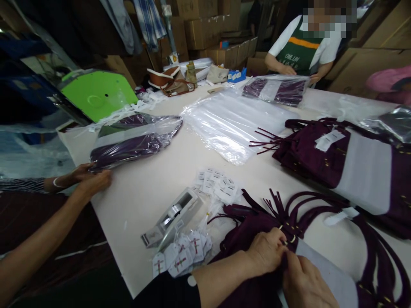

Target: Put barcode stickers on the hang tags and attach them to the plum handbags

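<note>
A dark purple bag (247, 231) with long straps, tassels and a pale wrap lies at the table's near right. My left hand (268, 250) reaches across it, its fingers pinched at the strap base near small gold-coloured fittings. Right beside it, my right hand (305, 278) has its fingers closed on a dark purple piece of the bag. A white tag (342, 216) lies on the straps. Left of the bag are a tape dispenser (173, 218), printed hang tags (184, 254) and barcode stickers (218, 184).
More purple bags (314, 154) lie at the right, beyond mine. Clear plastic sleeves (237, 119) cover the table's middle. At the left, another person's hands (93, 177) hold a bagged purple item (135, 139). Across the table, a person in a green apron (297, 51) handles another (276, 90).
</note>
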`<act>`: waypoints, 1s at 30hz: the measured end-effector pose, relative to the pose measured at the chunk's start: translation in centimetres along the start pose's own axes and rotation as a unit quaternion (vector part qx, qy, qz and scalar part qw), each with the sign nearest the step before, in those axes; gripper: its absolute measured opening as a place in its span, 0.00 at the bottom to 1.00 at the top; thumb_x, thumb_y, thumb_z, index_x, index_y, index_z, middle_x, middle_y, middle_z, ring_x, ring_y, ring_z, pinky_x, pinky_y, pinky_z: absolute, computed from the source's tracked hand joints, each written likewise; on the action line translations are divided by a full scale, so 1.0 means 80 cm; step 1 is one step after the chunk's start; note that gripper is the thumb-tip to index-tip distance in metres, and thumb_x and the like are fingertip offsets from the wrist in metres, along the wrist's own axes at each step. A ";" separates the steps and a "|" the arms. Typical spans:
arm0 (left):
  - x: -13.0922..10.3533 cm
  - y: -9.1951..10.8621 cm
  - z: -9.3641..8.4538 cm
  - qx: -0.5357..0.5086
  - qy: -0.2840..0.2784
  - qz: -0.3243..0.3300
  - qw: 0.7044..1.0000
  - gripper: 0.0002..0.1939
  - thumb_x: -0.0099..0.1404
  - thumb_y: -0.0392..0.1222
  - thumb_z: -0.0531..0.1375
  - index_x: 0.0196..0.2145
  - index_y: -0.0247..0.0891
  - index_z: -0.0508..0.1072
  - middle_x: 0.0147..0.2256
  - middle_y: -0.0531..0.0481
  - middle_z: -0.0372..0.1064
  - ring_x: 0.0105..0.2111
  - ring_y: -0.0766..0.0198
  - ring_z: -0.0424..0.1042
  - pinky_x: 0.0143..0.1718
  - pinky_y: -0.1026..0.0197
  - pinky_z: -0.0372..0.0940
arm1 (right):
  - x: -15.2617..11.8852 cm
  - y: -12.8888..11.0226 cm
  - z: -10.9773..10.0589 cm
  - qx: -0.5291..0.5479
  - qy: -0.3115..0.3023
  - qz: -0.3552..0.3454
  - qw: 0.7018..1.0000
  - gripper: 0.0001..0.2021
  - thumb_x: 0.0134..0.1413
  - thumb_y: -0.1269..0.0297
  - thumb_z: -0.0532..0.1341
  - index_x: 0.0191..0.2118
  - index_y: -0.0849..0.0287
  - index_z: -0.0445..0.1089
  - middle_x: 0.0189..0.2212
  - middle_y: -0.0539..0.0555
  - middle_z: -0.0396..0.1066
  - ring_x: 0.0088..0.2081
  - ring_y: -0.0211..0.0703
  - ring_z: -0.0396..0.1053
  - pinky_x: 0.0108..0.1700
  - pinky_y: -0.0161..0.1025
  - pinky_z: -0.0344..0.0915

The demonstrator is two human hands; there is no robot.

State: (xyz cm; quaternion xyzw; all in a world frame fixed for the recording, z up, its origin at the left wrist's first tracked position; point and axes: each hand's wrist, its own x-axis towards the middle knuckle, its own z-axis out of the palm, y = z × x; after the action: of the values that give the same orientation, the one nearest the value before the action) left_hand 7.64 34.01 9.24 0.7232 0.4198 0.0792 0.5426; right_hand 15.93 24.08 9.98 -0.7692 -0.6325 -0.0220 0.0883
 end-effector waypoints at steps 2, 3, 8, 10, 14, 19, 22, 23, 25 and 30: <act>-0.001 -0.005 -0.002 -0.023 0.019 -0.011 1.000 0.10 0.56 0.32 0.55 0.38 0.39 0.67 0.27 0.56 0.68 0.27 0.68 0.67 0.34 0.66 0.63 | 0.002 -0.022 0.002 -0.048 0.033 -0.026 0.998 0.09 0.49 0.75 0.50 0.32 0.57 0.64 0.23 0.54 0.63 0.26 0.46 0.64 0.29 0.40 0.60; -0.002 -0.007 -0.004 -0.035 0.027 -0.016 0.999 0.10 0.56 0.31 0.54 0.36 0.38 0.67 0.26 0.56 0.68 0.27 0.69 0.66 0.34 0.66 0.63 | 0.003 -0.031 0.004 -0.060 0.044 -0.028 0.997 0.09 0.49 0.76 0.49 0.32 0.58 0.64 0.23 0.54 0.63 0.25 0.45 0.63 0.29 0.40 0.59; -0.004 -0.013 -0.015 -0.107 0.054 -0.013 0.993 0.05 0.54 0.30 0.54 0.28 0.37 0.67 0.23 0.58 0.64 0.25 0.70 0.64 0.33 0.66 0.61 | -0.001 -0.061 0.011 -0.052 0.014 0.014 0.998 0.11 0.47 0.80 0.49 0.32 0.58 0.63 0.23 0.54 0.62 0.26 0.45 0.63 0.29 0.40 0.61; -0.003 -0.016 -0.018 -0.136 0.053 -0.010 0.989 0.05 0.53 0.29 0.55 0.27 0.36 0.66 0.22 0.58 0.63 0.25 0.70 0.63 0.31 0.67 0.60 | -0.002 -0.068 0.012 -0.025 -0.012 0.044 0.999 0.10 0.48 0.78 0.50 0.33 0.59 0.63 0.25 0.55 0.63 0.28 0.46 0.64 0.30 0.41 0.62; -0.001 -0.021 -0.021 -0.189 0.028 -0.013 0.982 0.05 0.53 0.29 0.54 0.26 0.36 0.65 0.19 0.60 0.60 0.19 0.72 0.60 0.24 0.69 0.58 | -0.005 -0.070 0.014 0.083 -0.013 0.082 0.993 0.08 0.55 0.71 0.51 0.39 0.62 0.63 0.32 0.58 0.66 0.34 0.47 0.66 0.36 0.40 0.66; 0.003 -0.025 -0.024 -0.237 0.004 -0.027 0.971 0.03 0.54 0.31 0.52 0.28 0.36 0.63 0.18 0.61 0.60 0.14 0.75 0.58 0.17 0.71 0.54 | -0.014 -0.048 0.027 0.126 0.027 0.071 0.989 0.15 0.61 0.68 0.42 0.38 0.59 0.65 0.31 0.56 0.68 0.31 0.42 0.68 0.32 0.36 0.66; 0.003 -0.024 -0.025 -0.242 -0.001 -0.037 0.970 0.04 0.53 0.31 0.52 0.28 0.36 0.63 0.19 0.61 0.60 0.14 0.75 0.57 0.16 0.72 0.54 | -0.016 -0.040 0.033 0.111 0.065 0.061 0.990 0.17 0.63 0.63 0.41 0.36 0.59 0.65 0.28 0.55 0.67 0.28 0.41 0.68 0.29 0.36 0.66; 0.003 -0.023 -0.024 -0.238 -0.003 -0.039 0.970 0.04 0.53 0.30 0.52 0.28 0.35 0.64 0.19 0.60 0.60 0.14 0.75 0.57 0.16 0.72 0.54 | -0.016 -0.037 0.034 0.100 0.072 0.053 0.991 0.17 0.63 0.62 0.41 0.35 0.59 0.65 0.27 0.55 0.67 0.27 0.41 0.68 0.28 0.36 0.65; 0.002 -0.023 -0.024 -0.226 -0.009 -0.040 0.973 0.05 0.53 0.29 0.53 0.28 0.35 0.65 0.19 0.60 0.60 0.14 0.75 0.58 0.16 0.72 0.55 | -0.017 -0.032 0.038 0.072 0.068 0.021 0.995 0.16 0.62 0.62 0.41 0.35 0.59 0.64 0.26 0.54 0.66 0.26 0.42 0.67 0.27 0.36 0.65; 0.000 -0.023 -0.023 -0.175 -0.014 -0.023 0.984 0.05 0.54 0.29 0.55 0.27 0.34 0.70 0.19 0.59 0.60 0.16 0.74 0.58 0.19 0.71 0.56 | -0.019 -0.015 0.060 0.006 0.035 -0.058 0.998 0.09 0.58 0.69 0.46 0.35 0.60 0.62 0.25 0.55 0.63 0.25 0.43 0.65 0.25 0.37 0.64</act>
State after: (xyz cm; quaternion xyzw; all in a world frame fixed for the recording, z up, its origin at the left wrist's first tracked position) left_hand 5.63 35.44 8.42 0.6083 0.4081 0.1288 0.6684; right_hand 14.10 23.58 5.18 -0.7296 -0.6725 -0.0500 0.1136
